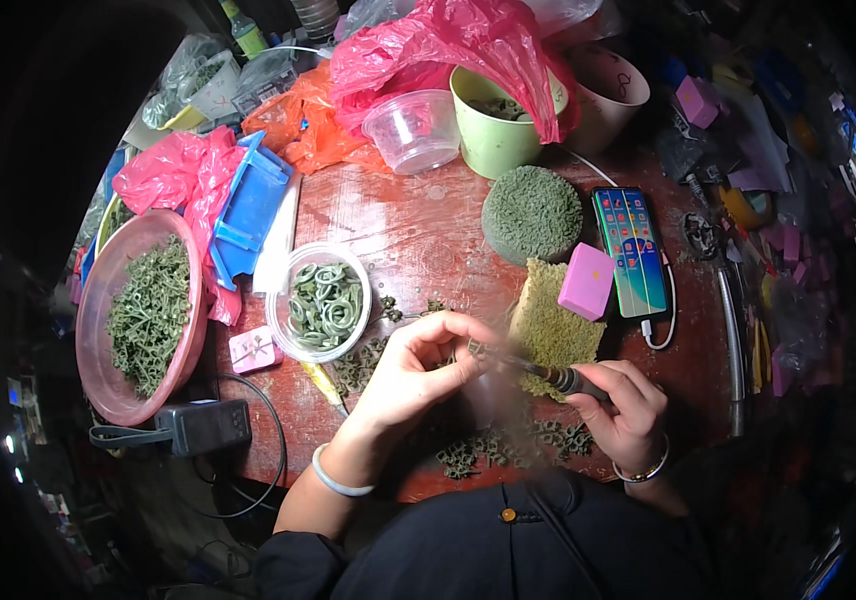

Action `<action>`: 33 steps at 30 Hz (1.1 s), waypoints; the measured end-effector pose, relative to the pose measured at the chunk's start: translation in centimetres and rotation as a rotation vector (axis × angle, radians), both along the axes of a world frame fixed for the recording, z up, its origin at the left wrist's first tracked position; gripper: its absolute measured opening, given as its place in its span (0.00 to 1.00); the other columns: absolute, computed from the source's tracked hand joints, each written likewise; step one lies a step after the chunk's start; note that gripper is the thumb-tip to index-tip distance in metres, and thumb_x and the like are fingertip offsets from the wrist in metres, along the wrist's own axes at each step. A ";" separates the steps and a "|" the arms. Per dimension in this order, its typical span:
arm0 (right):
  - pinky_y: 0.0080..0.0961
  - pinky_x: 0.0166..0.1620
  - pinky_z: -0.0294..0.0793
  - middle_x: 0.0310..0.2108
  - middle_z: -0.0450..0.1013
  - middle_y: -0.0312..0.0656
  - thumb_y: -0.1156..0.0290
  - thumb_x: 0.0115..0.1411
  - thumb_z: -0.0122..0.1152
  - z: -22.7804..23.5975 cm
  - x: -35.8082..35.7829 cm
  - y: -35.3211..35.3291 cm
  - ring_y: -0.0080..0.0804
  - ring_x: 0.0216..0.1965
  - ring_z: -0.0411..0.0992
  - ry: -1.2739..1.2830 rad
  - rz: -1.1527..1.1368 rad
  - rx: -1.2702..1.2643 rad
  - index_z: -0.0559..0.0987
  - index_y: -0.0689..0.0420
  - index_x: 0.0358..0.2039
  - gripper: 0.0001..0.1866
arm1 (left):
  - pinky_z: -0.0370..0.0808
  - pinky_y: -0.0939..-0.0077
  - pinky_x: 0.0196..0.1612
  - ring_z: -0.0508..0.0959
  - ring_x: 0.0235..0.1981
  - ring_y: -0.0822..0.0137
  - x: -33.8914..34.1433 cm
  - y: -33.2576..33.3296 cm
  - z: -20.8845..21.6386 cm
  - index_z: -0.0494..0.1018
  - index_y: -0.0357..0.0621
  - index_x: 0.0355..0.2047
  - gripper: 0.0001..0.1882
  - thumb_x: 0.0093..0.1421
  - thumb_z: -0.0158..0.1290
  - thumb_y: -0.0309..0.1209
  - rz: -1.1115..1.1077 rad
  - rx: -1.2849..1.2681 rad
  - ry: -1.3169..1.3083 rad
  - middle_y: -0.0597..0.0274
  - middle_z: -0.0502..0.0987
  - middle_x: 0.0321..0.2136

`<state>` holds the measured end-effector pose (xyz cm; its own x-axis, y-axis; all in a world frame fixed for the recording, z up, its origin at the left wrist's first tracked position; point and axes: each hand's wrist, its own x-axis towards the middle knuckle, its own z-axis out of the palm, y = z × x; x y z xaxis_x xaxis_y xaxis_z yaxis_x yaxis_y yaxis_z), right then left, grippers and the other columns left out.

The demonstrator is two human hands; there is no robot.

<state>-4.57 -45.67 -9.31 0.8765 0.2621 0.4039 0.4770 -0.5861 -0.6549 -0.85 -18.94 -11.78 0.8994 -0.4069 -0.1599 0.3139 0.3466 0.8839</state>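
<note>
Two hands engaged: left hand pinches small green piece; right hand grips rotary handpiece; tip best kept steady at left fingertips.

2 hands, 1 phone, 2 pink blocks, 1 pink bowl, 2 clear tubs.
</note>
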 end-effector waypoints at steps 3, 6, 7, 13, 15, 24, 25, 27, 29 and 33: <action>0.28 0.31 0.78 0.32 0.78 0.45 0.70 0.56 0.75 -0.3 -0.1 0.0 0.38 0.29 0.79 0.033 -0.011 0.073 0.82 0.62 0.43 0.16 | 0.71 0.84 0.42 0.73 0.35 0.82 -0.1 -0.2 0.1 0.75 0.36 0.50 0.15 0.63 0.58 0.22 0.039 -0.019 0.004 0.69 0.79 0.39; 0.26 0.30 0.77 0.31 0.78 0.45 0.70 0.56 0.75 -0.4 0.2 -0.4 0.36 0.29 0.79 0.019 0.005 0.129 0.82 0.63 0.43 0.16 | 0.72 0.82 0.43 0.74 0.37 0.80 -0.1 0.1 -0.3 0.75 0.36 0.50 0.15 0.62 0.59 0.21 0.014 -0.017 0.005 0.68 0.79 0.40; 0.26 0.30 0.77 0.31 0.78 0.45 0.70 0.56 0.75 -0.4 0.2 -0.7 0.36 0.29 0.79 0.019 0.005 0.128 0.82 0.63 0.43 0.16 | 0.73 0.83 0.43 0.75 0.37 0.81 0.0 0.0 -0.1 0.75 0.35 0.50 0.15 0.62 0.58 0.21 0.014 -0.018 -0.016 0.67 0.79 0.40; 0.28 0.27 0.76 0.29 0.78 0.45 0.73 0.55 0.75 1.5 0.0 -2.1 0.37 0.26 0.79 0.023 -0.114 -0.103 0.81 0.62 0.42 0.16 | 0.72 0.81 0.40 0.75 0.35 0.77 -0.1 -0.1 0.7 0.77 0.38 0.44 0.12 0.59 0.56 0.18 0.011 0.200 -0.131 0.65 0.78 0.40; 0.30 0.27 0.76 0.28 0.77 0.44 0.73 0.54 0.75 1.3 0.2 -2.4 0.39 0.25 0.78 0.026 -0.123 -0.153 0.81 0.62 0.41 0.16 | 0.70 0.82 0.35 0.70 0.30 0.81 0.0 -0.4 0.9 0.78 0.40 0.44 0.14 0.56 0.55 0.18 0.049 0.377 -0.315 0.69 0.78 0.38; 0.31 0.25 0.76 0.28 0.77 0.44 0.73 0.54 0.75 0.8 0.2 -2.2 0.40 0.24 0.78 0.022 -0.116 -0.225 0.81 0.61 0.41 0.15 | 0.68 0.81 0.33 0.69 0.26 0.77 0.1 -0.7 0.2 0.79 0.41 0.40 0.12 0.54 0.58 0.19 0.117 0.506 -0.442 0.67 0.75 0.33; 0.30 0.25 0.76 0.28 0.77 0.44 0.73 0.55 0.75 0.8 0.2 -2.1 0.39 0.25 0.78 0.010 -0.118 -0.179 0.81 0.61 0.41 0.15 | 0.68 0.81 0.32 0.69 0.26 0.77 0.1 -0.8 0.3 0.79 0.41 0.39 0.12 0.54 0.59 0.19 0.122 0.502 -0.422 0.67 0.75 0.32; 0.30 0.26 0.76 0.29 0.78 0.44 0.73 0.55 0.75 0.8 0.0 -1.7 0.38 0.25 0.79 -0.002 -0.119 -0.134 0.81 0.61 0.42 0.15 | 0.68 0.81 0.32 0.69 0.25 0.77 0.1 -0.9 0.2 0.79 0.41 0.39 0.12 0.53 0.59 0.19 0.127 0.497 -0.402 0.67 0.74 0.31; 0.28 0.26 0.77 0.31 0.78 0.44 0.71 0.56 0.74 0.9 -0.2 -1.1 0.36 0.26 0.79 0.027 -0.068 0.001 0.82 0.61 0.43 0.15 | 0.68 0.81 0.31 0.69 0.24 0.77 0.1 -0.9 -0.5 0.79 0.41 0.37 0.11 0.53 0.59 0.18 0.170 0.541 -0.413 0.67 0.73 0.29; 0.27 0.27 0.77 0.32 0.78 0.45 0.71 0.57 0.74 0.1 0.0 -0.7 0.36 0.27 0.80 0.010 -0.016 0.031 0.82 0.61 0.43 0.16 | 0.68 0.80 0.30 0.70 0.24 0.77 0.1 -1.0 -0.2 0.79 0.41 0.37 0.11 0.52 0.59 0.19 0.173 0.554 -0.384 0.67 0.72 0.27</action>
